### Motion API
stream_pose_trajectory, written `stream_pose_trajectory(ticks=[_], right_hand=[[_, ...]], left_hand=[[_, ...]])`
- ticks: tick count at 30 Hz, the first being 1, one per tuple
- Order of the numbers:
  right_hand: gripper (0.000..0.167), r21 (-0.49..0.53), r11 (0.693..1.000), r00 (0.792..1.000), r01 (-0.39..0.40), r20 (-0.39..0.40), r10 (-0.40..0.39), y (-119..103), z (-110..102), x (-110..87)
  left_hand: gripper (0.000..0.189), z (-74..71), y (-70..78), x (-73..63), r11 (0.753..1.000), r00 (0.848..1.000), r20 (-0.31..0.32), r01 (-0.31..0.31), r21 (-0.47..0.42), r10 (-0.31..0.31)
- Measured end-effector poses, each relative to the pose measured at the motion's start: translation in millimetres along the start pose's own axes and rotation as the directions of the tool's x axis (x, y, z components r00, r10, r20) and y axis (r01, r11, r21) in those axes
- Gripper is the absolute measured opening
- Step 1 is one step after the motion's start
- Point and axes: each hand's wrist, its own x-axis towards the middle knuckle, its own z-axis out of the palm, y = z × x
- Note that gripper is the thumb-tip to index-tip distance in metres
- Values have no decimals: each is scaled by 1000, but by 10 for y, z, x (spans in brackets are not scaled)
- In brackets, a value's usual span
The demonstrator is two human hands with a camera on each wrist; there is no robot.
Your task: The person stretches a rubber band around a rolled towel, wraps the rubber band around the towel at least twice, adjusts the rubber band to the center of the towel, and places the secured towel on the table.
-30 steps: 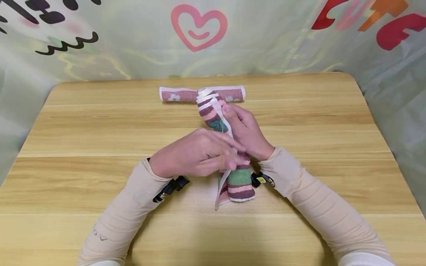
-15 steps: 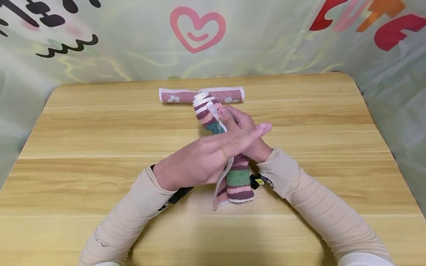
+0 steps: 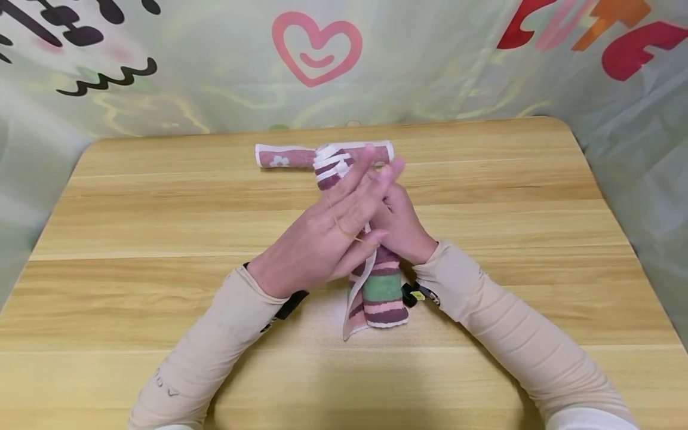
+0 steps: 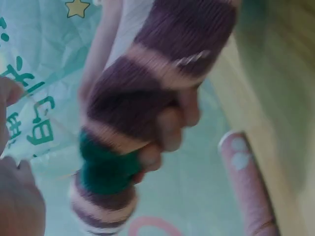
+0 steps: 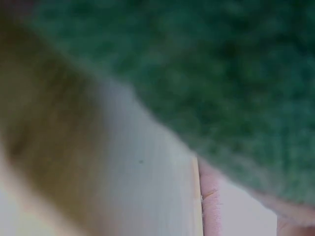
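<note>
My right hand (image 3: 403,227) grips a rolled striped towel (image 3: 383,288) around its middle; in the left wrist view its fingers (image 4: 170,129) curl round the purple, pink and green cloth. The roll stands out from the hand at both ends, and a loose flap hangs along its left side. My left hand (image 3: 309,242) is in front of the towel with fingers straight and spread, hiding its middle. A thin tan rubber band (image 3: 344,232) runs across the back of those fingers. Green cloth of the towel (image 5: 211,73) fills much of the right wrist view.
Behind the hands, a pink rolled towel (image 3: 285,157) with pale flowers lies crosswise near the back of the wooden table (image 3: 161,203), narrowed at its middle. A printed curtain (image 3: 215,65) rises behind the table's far edge.
My left hand has gone from bent fingers low on the towel to spread, straight fingers pointing up and right, with the rubber band across them. My right hand keeps its hold.
</note>
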Motion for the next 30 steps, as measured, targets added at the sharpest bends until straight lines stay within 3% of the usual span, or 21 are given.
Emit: stream_pose_trajectory(ticks=[3, 5, 10, 13, 15, 20, 25, 27, 30], right_hand=[[34, -14, 1000, 1000, 25, -12, -26, 4, -10, -3], [43, -21, 999, 999, 41, -30, -41, 2, -13, -5], [62, 50, 997, 996, 62, -72, -58, -29, 2, -3], [69, 66, 995, 992, 75, -109, -68, -43, 6, 7], [72, 60, 994, 988, 87, -131, -78, -44, 3, 17], [75, 55, 992, 982, 111, -157, -102, -56, -1, 29], [73, 57, 986, 977, 154, -160, -144, -71, 2, 21], [72, 63, 984, 975, 166, -159, -154, -72, 3, 20], [71, 76, 981, 974, 180, -154, -167, -73, 2, 23]], left_hand=[[97, 83, -8, -23, 992, 994, -67, 86, -88, -92], [100, 140, -11, -29, 983, 981, -133, 119, -142, -139], [99, 223, 22, -26, 950, 927, -282, 175, -260, -248], [89, 238, 72, -13, 911, 887, -311, 229, -344, -341], [86, 229, 108, 9, 862, 858, -300, 271, -428, -418], [87, 177, 159, 63, 697, 782, -229, 330, -637, -580], [88, 112, 130, 86, 570, 712, -158, 388, -725, -684], [87, 80, 117, 98, 508, 682, -115, 410, -757, -722], [86, 45, 84, 114, 429, 650, -54, 434, -792, -758]])
